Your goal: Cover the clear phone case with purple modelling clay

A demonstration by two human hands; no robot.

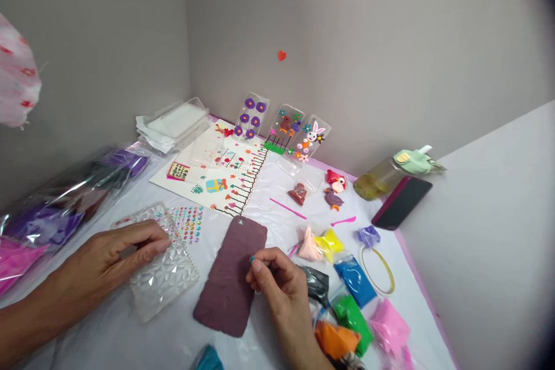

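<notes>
My right hand [281,289] is closed in a pinch over the right edge of a flat, dark purple clay-covered phone case [229,277]. A tiny teal piece of clay [252,258] shows at its fingertips. My left hand [130,251] hovers over or rests on a clear faceted case [162,286]; I cannot tell which. Its thumb and fingers are pressed together, and anything between them is hidden. Just beyond that hand lies a sheet of colourful stick-on gems [191,224]. A teal clay packet [208,358] is partly cut off at the bottom edge.
Several clay packets, including blue [355,280], green [353,321] and orange [337,340], lie to the right. Decorated clear cases [288,127] lean on the wall behind a drawn-on sheet [203,185]. A bottle [381,176] and phone [403,202] stand at right; plastic bags [65,214] lie left.
</notes>
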